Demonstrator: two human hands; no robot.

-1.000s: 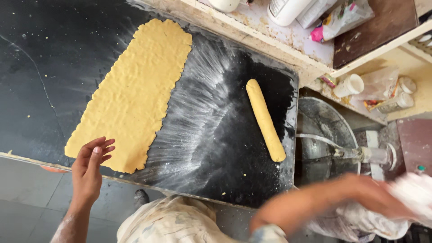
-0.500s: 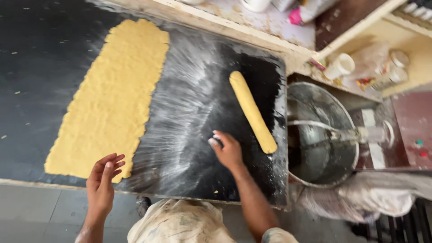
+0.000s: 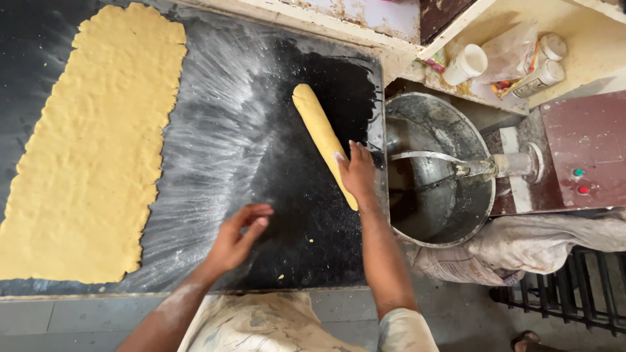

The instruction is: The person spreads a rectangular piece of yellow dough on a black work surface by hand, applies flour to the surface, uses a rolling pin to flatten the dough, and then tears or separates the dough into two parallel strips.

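light: bright, even | shadows: soft | edges: wide-angle bend | focus: sharp

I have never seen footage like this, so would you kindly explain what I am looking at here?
The view comes from a camera worn on a person's head, looking down at their own bare hands. They stand at a black worktop dusted with flour. A flat sheet of yellow dough lies on it. The right hand rests on a rolled dough log; the left hand hovers open above the floured surface, holding nothing. Beside the worktop stands a metal mixing bowl.
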